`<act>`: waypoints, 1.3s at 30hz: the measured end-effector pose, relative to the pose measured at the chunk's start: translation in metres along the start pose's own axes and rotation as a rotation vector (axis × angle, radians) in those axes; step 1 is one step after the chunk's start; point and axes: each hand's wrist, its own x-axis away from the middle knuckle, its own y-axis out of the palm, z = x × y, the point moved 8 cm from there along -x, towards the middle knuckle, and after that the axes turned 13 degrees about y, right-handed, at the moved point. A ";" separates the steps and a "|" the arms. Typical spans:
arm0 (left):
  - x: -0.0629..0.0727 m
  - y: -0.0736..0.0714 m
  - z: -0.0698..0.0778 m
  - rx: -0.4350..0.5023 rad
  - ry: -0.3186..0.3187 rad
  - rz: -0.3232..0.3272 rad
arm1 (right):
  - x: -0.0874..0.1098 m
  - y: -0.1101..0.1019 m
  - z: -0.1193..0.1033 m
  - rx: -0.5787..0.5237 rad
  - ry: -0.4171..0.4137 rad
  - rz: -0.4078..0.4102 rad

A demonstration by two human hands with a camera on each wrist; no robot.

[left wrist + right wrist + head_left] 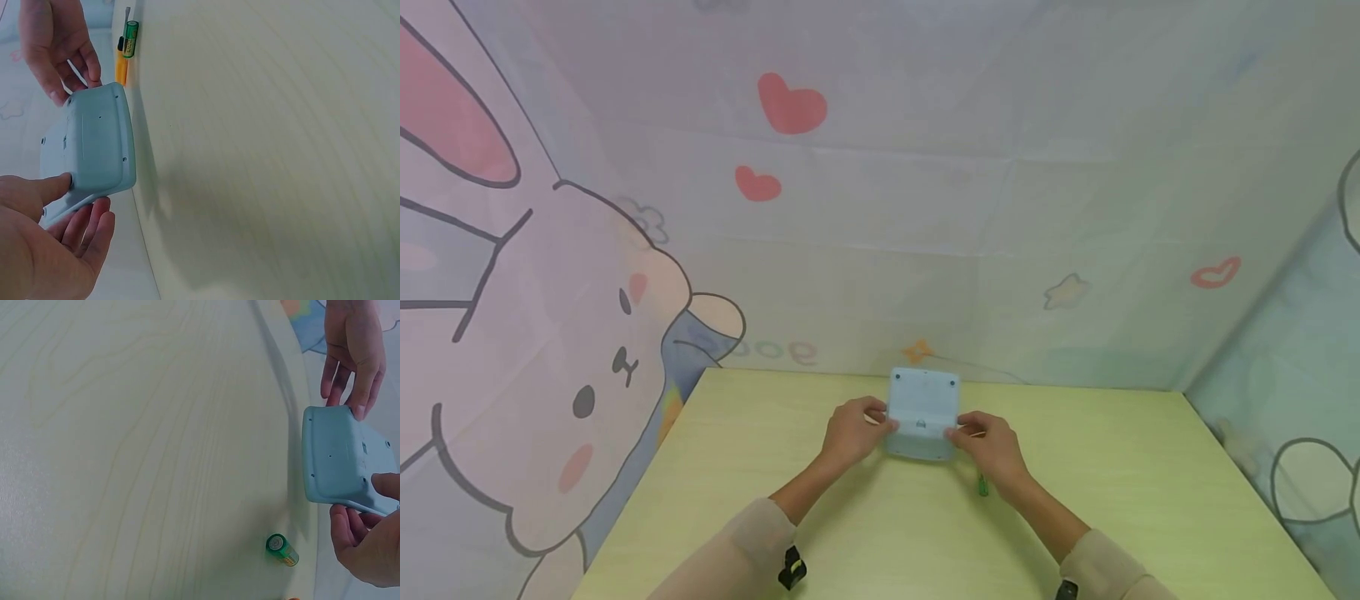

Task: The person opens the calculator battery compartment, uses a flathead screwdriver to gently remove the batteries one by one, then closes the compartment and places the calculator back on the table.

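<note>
Both hands hold a light-blue plastic device (922, 400) up over the far part of the table, its back turned towards me. Screw holes (124, 159) sit near its corners, and a small latch mark shows in the middle. My left hand (852, 435) grips the left edge, thumb on the back and fingers behind. On the opposite edge, my right hand (996, 454) pinches it the same way. The front of the device is hidden. A green battery (282, 549) lies on the table near my right hand, beside an orange-handled screwdriver (121, 67) in the left wrist view.
The pale wooden table (760, 467) ends at a printed cloth backdrop (887, 208) just beyond the device. More of the cloth, with a large rabbit drawing (587, 350), hangs on the left. Dark bands (792, 568) show at both sleeves.
</note>
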 end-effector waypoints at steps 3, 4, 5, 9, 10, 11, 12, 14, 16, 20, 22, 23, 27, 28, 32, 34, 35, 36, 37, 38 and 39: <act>0.000 0.000 -0.001 -0.007 -0.004 0.008 | 0.000 0.000 0.000 -0.002 0.003 0.000; 0.000 0.000 -0.002 -0.006 -0.007 0.012 | 0.001 0.000 -0.001 -0.002 0.002 0.000; 0.000 0.000 -0.002 -0.003 -0.009 0.014 | 0.001 0.000 -0.001 -0.002 0.003 0.000; -0.001 0.000 -0.005 0.008 -0.023 0.024 | 0.002 0.001 -0.003 -0.003 0.007 -0.002; -0.001 0.000 -0.006 0.013 -0.023 0.026 | 0.002 0.001 -0.003 -0.004 0.009 -0.006; -0.001 0.000 -0.006 0.017 -0.025 0.028 | 0.002 0.001 -0.003 -0.007 0.012 -0.009; -0.001 0.000 -0.007 0.021 -0.027 0.032 | 0.003 0.002 -0.004 -0.011 0.012 -0.013; 0.000 0.000 -0.008 0.025 -0.026 0.037 | 0.003 0.002 -0.005 -0.013 0.009 -0.021; -0.001 0.000 -0.008 0.027 -0.025 0.041 | 0.003 0.002 -0.005 -0.012 0.012 -0.023; -0.001 -0.001 -0.010 0.046 -0.049 0.054 | 0.002 0.003 -0.006 0.011 0.012 -0.013; -0.001 -0.002 -0.012 0.063 -0.074 0.062 | 0.002 0.003 -0.006 0.024 0.017 -0.008; 0.000 -0.002 -0.013 0.075 -0.090 0.066 | 0.002 0.003 -0.006 0.028 0.017 -0.007; 0.000 -0.001 -0.015 0.119 -0.130 0.074 | 0.003 0.002 -0.006 0.036 0.022 -0.010; 0.000 -0.001 -0.015 0.130 -0.135 0.076 | 0.003 0.002 -0.006 0.038 0.022 -0.010; 0.000 -0.001 -0.012 0.151 -0.135 0.082 | 0.003 0.001 -0.006 0.047 0.012 -0.006; 0.000 -0.001 -0.012 0.152 -0.133 0.082 | 0.003 0.001 -0.006 0.044 0.008 -0.004; 0.000 -0.001 -0.011 0.152 -0.134 0.085 | 0.002 0.001 -0.007 0.042 0.006 -0.002; 0.000 -0.001 -0.012 0.157 -0.138 0.087 | 0.002 0.002 -0.007 0.039 0.004 -0.001; 0.000 -0.001 -0.012 0.163 -0.138 0.089 | 0.002 0.002 -0.008 0.040 -0.001 0.002; 0.000 -0.001 -0.012 0.167 -0.140 0.093 | 0.002 0.002 -0.008 0.036 -0.002 0.005; 0.000 -0.001 -0.012 0.173 -0.142 0.096 | 0.002 0.001 -0.009 0.033 -0.004 0.009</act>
